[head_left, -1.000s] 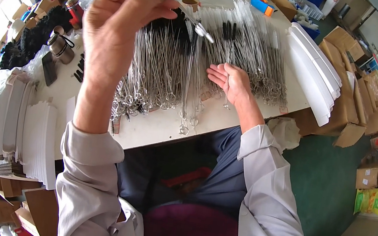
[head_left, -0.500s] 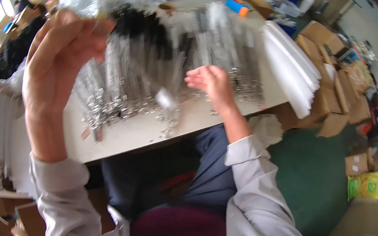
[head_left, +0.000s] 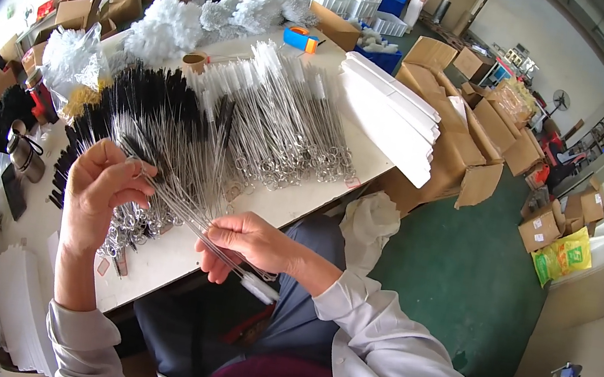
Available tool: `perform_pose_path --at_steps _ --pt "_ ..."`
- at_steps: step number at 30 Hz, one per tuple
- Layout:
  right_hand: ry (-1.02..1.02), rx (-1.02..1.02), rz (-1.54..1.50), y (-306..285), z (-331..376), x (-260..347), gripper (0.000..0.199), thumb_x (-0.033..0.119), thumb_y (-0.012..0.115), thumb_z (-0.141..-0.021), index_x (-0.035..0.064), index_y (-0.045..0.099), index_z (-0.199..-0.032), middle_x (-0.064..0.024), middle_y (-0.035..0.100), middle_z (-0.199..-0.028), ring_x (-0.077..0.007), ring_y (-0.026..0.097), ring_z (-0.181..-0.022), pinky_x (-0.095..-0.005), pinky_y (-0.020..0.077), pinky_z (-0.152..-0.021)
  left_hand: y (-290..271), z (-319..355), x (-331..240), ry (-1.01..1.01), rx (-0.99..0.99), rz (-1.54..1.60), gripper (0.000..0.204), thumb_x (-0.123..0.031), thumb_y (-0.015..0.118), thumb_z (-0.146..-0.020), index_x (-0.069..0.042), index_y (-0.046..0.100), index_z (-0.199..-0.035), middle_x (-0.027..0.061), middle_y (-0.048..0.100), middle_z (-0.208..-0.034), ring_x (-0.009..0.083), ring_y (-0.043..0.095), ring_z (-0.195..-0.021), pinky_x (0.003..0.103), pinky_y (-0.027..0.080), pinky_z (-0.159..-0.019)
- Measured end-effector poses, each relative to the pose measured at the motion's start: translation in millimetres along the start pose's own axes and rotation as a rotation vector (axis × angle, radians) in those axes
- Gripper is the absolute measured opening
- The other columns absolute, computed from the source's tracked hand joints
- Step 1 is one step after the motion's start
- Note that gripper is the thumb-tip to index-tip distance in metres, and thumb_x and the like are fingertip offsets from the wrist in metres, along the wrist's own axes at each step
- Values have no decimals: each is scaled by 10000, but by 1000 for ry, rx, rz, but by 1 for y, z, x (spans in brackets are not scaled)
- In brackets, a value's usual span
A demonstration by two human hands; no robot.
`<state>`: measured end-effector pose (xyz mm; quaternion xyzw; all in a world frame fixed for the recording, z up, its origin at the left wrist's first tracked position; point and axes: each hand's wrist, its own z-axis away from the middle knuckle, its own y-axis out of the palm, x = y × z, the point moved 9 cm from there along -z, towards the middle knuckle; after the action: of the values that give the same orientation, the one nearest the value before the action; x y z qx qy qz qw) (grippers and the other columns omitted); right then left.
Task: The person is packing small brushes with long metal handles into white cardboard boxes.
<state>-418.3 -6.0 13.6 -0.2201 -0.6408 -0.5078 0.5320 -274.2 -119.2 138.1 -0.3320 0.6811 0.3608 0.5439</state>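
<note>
Cardboard boxes (head_left: 475, 128) crowd a workshop with a green floor (head_left: 461, 275), and a long white desk (head_left: 175, 255) runs across the middle.

Along the desk's left edge lie stacks of white sheets (head_left: 5, 292), with a metal cup (head_left: 24, 156) and a flat dark object just above them. Toward the far left corner sit clear bags (head_left: 72, 57) and a mound of white fluff (head_left: 170, 28). Black-tipped brushes (head_left: 151, 100) lie in rows across the left half of the desk, their wire handles pointing at the near edge, where a heap of wire loops (head_left: 129, 221) gathers.

Above that near edge the left hand (head_left: 103, 186) is raised, fingers curled and pinched on the upper end of a thin bundle of wire brushes (head_left: 191, 223). The bundle slants down to the right hand (head_left: 247, 243), which is just off the near edge and closed around the lower part, the white-tipped ends (head_left: 259, 289) poking out below it. The two hands are apart, both clamped on the same bundle.

Further right, rows of white-tipped brushes (head_left: 282, 115) cover the middle of the desk, a tape roll (head_left: 196, 61) and a blue-and-orange tool (head_left: 301, 38) beyond them. At the right edge lies a pile of long white boxes (head_left: 391, 116). A white cloth (head_left: 372, 218) hangs below the near right corner.
</note>
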Motion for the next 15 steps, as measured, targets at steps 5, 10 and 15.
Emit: perform_pose_path --at_steps 5,10,15 --pt "21 -78 57 -8 15 -16 372 298 463 -1106 -40 610 -1160 -128 714 -910 -199 731 -777 -327 612 -706 -18 4 10 10 -62 -157 96 -85 600 -963 -33 549 -901 148 711 -876 161 698 -674 276 580 -575" --pt "-4 -143 121 -16 23 -31 353 284 462 -1109 -31 622 -1117 -75 682 -809 -122 656 -623 -264 545 -565 -31 1 28 24 -70 -255 92 -87 600 -970 -31 561 -908 107 687 -811 146 686 -661 267 578 -577" --pt "-20 -222 223 -15 31 -31 346 270 459 -1112 -18 651 -1101 -29 638 -730 -69 546 -526 -231 446 -493 -44 3 42 37 -89 -315 124 -98 597 -980 -28 574 -881 77 675 -788 123 662 -637 262 573 -580"
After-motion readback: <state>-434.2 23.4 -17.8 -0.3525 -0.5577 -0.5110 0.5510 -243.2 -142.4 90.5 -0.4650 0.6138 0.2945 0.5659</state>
